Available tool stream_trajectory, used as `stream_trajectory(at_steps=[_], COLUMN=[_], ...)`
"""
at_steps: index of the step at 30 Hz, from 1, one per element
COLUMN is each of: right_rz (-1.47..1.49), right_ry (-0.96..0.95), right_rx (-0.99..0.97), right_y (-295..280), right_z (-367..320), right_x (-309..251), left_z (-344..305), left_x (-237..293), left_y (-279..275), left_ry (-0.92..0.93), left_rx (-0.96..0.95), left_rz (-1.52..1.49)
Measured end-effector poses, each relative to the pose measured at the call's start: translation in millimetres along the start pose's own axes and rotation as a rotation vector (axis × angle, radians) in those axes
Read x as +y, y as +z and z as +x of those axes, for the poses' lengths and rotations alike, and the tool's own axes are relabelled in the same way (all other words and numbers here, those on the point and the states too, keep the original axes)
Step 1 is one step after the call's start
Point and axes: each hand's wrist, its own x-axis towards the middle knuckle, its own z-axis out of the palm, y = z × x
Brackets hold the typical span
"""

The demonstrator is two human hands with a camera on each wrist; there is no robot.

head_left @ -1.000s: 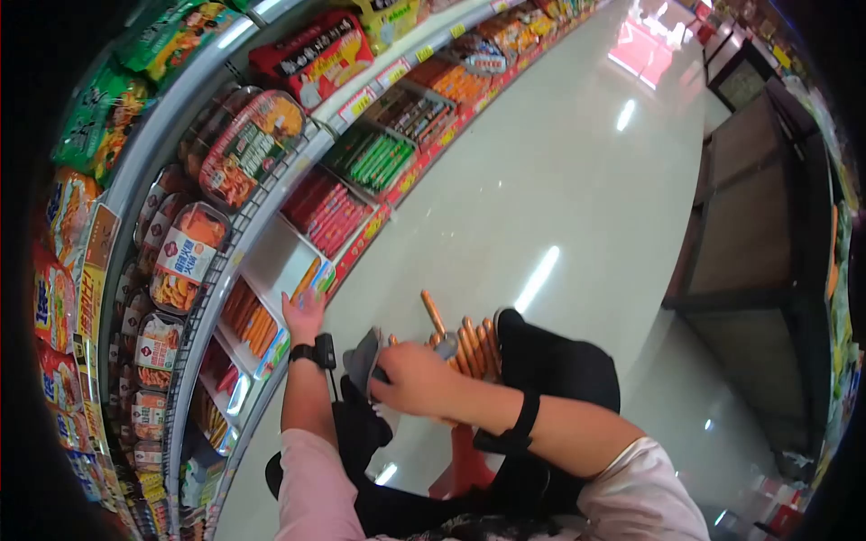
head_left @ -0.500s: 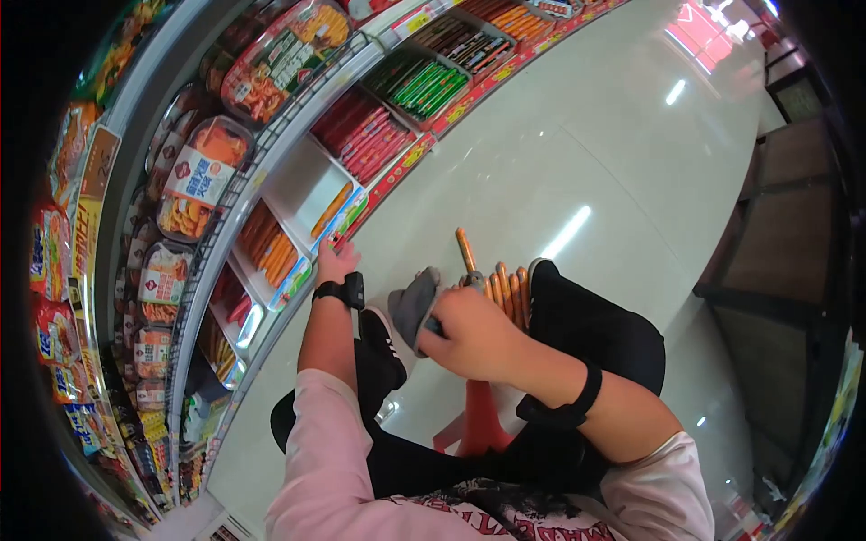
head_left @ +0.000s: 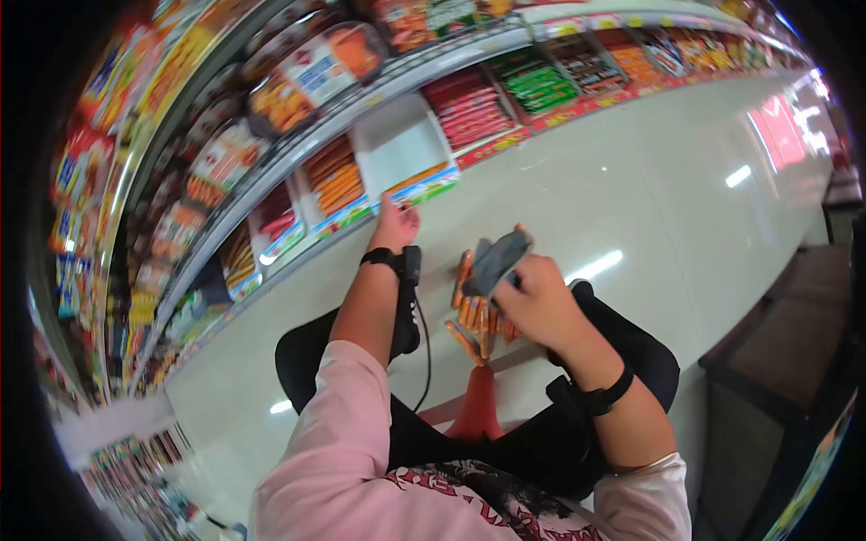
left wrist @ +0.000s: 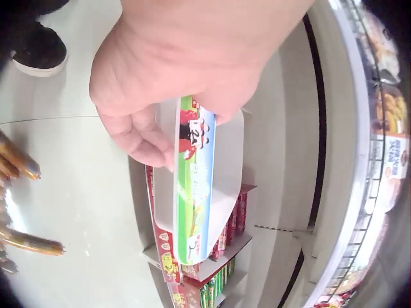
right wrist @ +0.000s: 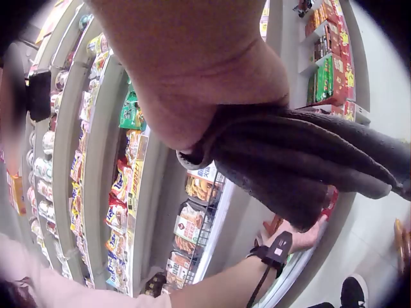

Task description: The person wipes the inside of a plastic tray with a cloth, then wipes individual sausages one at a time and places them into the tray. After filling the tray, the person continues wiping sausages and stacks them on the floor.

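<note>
My left hand (head_left: 397,224) grips the front wall of a white plastic bin (head_left: 401,135) on the bottom shelf. In the left wrist view my fingers and thumb lie on either side of the bin's printed label strip (left wrist: 194,192). One orange-wrapped sausage stick (head_left: 419,177) lies along the inside of that front wall. My right hand (head_left: 544,302) holds a grey cloth (head_left: 496,261) above the floor; in the right wrist view the cloth (right wrist: 276,160) hangs in folds from the hand, which hides part of it.
Several wrapped sausages (head_left: 474,311) lie on the shiny floor (head_left: 631,198) between my feet, partly behind the cloth. Neighbouring bins hold orange sausages (head_left: 336,176) and red sticks (head_left: 469,113). A red stool edge (head_left: 478,406) shows beneath me. Dark cabinets (head_left: 767,361) stand at the right.
The view has turned, so the shelves sit higher and further right. My left hand stays at the bin's front. My right hand has swung the cloth up and right, over the sausages.
</note>
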Motion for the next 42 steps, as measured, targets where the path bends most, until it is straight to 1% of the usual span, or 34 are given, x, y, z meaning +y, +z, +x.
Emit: stream_trajectory(at_steps=[3,4,6,7,8,9,10,11,12,13,15,18,19,20,23,26,30,33,34,35,36,39,41,42], right_rz=[0.04,0.044,0.132,0.178,0.149,0.172,0.197,0.219,0.197,0.221,0.27,0.328,0.349,0.33,0.365,0.385,0.308,0.264,0.228,0.192,0.185,0.205,0.177,0.202], right_ry=[0.024,0.033,-0.05,-0.088,-0.064,-0.049,-0.032,-0.017,-0.042,-0.022,0.025,-0.045,-0.065,-0.037,0.003,0.055,-0.009,-0.043,-0.07,-0.103,-0.059,-0.033,0.027,0.011], right_rx=[0.007,0.026,0.056,0.07,0.032,0.033,0.036,0.039,0.016,0.021,0.032,0.049,0.055,0.01,0.025,0.003,0.028,0.045,0.054,0.064,0.05,0.031,-0.019,-0.037], right_y=[0.9,0.6,0.8,1.1,-4.0,-3.0,0.3,2.3,2.0,1.9,0.9,3.1,5.3,3.8,8.0,14.1,23.8,30.4,31.6,33.3,33.8,40.7,40.9,42.6], right_z=[0.1,-1.0,-3.4,-5.7,-9.2,-10.0,-9.6,-8.3,-5.9,-7.9,-13.3,-17.5,-17.5,-15.2,-16.0,-9.5,-3.1,2.3,6.0,5.5,4.8,8.7,9.0,10.9], right_x=[2.9,1.9,-4.3,-9.2,-17.7,-16.2,-9.3,-1.1,7.9,2.1,-13.3,-34.0,-37.9,-37.4,-50.3,-47.0,-37.1,-34.4,-29.4,-23.3,-27.3,-32.3,-32.0,-24.7], left_z=[-43.0,-55.0,-80.6,-88.4,-96.8,-101.0,-106.0,-111.7,-128.4,-143.1,-163.0,-183.5,-192.2,-200.2,-197.4,-182.2,-158.3,-146.0,-140.7,-135.6,-140.8,-118.2,-129.5,-123.0], left_x=[-13.8,-19.5,-33.8,-40.8,-48.2,-54.0,-59.1,-65.2,-72.7,-80.0,-84.6,-85.6,-86.0,-86.7,-91.1,-98.8,-102.6,-107.5,-108.1,-112.2,-109.3,-111.6,-105.2,-105.7], left_y=[-3.8,-7.4,-18.9,-28.4,-38.6,-49.5,-57.9,-67.8,-72.9,-79.5,-99.9,-133.5,-141.8,-149.0,-179.9,-214.1,-236.9,-251.0,-253.0,-256.1,-251.6,-265.9,-255.4,-257.3], left_ry=[-0.06,-0.016,0.068,0.074,0.08,0.088,0.067,0.096,0.124,0.15,0.125,0.066,0.068,0.068,0.06,0.036,-0.024,0.013,-0.006,-0.017,-0.029,-0.078,-0.06,-0.048], left_rx=[0.135,0.164,0.222,0.186,0.154,0.121,0.147,0.158,0.167,0.177,0.133,0.067,0.079,0.09,0.148,0.242,0.403,0.429,0.47,0.466,0.469,0.485,0.463,0.426], left_rz=[0.008,0.027,0.071,0.075,0.079,0.084,0.084,0.108,0.132,0.157,0.204,0.286,0.308,0.33,0.341,0.289,0.301,0.326,0.289,0.288,0.284,0.249,0.227,0.211])
